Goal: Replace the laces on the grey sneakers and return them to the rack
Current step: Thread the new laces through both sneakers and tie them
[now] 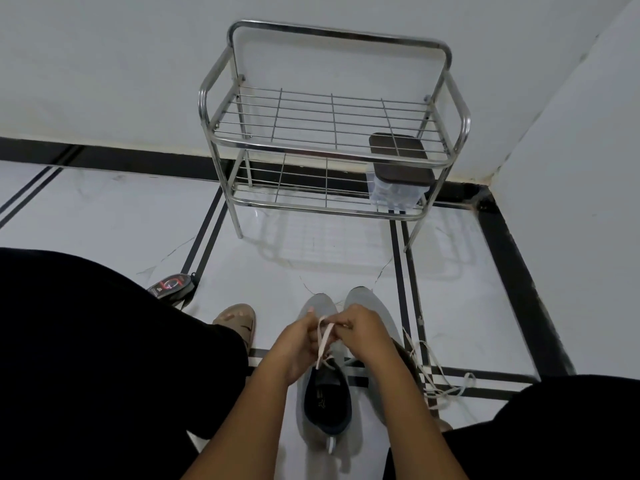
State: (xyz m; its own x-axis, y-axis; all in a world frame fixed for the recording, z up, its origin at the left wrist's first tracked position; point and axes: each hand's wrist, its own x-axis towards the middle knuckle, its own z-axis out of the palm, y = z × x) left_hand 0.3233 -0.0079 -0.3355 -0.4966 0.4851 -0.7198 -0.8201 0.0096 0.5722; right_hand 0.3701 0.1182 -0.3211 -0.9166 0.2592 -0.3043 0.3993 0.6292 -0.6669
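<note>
Two grey sneakers stand side by side on the floor, toes pointing at the rack. The left sneaker (320,424) shows its dark inside; the right sneaker (363,299) is mostly hidden by my right forearm. My left hand (298,344) and my right hand (363,327) meet over the left sneaker's tongue, each pinching the pale lace (323,336) that rises from the eyelets. A loose white lace (433,375) lies tangled on the floor to the right of the shoes. The steel two-tier rack (332,133) stands against the wall.
A clear box with a dark lid (403,174) sits on the rack's lower tier at the right. A small dark package (171,284) lies on the floor at left. My bare foot (235,320) and black-clad knees flank the shoes. Walls close the corner at right.
</note>
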